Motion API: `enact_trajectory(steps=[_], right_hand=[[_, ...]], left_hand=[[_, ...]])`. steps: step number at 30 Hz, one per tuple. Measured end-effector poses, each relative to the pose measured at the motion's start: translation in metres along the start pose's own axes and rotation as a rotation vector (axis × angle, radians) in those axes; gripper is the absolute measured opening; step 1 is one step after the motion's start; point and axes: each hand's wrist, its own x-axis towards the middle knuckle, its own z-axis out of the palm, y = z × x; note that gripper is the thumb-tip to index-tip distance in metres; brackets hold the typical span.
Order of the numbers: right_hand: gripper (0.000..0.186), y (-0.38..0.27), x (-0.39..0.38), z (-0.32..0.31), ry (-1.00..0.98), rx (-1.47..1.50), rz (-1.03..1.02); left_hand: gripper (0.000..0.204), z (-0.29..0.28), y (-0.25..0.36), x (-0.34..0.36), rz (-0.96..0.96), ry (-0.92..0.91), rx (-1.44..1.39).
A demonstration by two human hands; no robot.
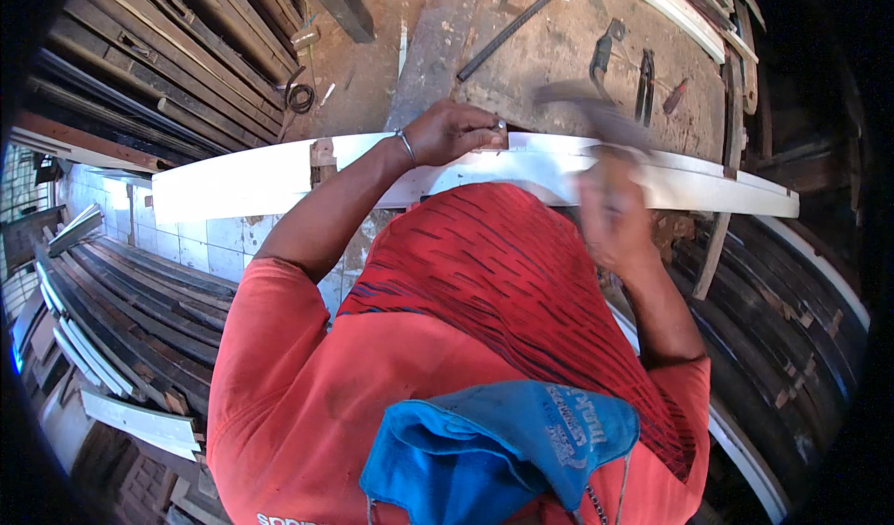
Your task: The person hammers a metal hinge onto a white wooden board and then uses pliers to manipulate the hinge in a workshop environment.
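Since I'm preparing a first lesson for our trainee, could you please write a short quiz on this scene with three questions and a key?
1. Fill in the colour: the left hand pinches a small shiny piece at the ____ board.
2. True or false: the long dark rod lies between the board and the person's body.
3. Multiple choice: how is the blurred, hammer-like tool held?
A) in the left hand only
B) in the right hand only
C) in both hands

Key:
1. White.
2. False; the long dark rod lies beyond the board, on its far side.
3. B; the right hand grips it.
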Motion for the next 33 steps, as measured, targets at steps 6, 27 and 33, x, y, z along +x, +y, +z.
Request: enact_trajectory(steps=[6, 27, 33], right_hand=[[0.038, -0.017, 0.01, -0.023, 0.092, 0.435, 0.249], [0.028, 0.099, -0.022, 0.002, 0.106, 0.761, 0.87], [0.029, 0.08, -0.011, 0.009, 0.014, 0.812, 0.859]], left_hand=[[0.014, 0.001, -0.005, -0.004, -0.012, 0.031, 0.046], [0.017, -0.01, -0.01, -0.046, -0.475, 0.542, -0.584], [0.017, -0.003, -0.001, -0.029, -0.338, 0.271, -0.263]])
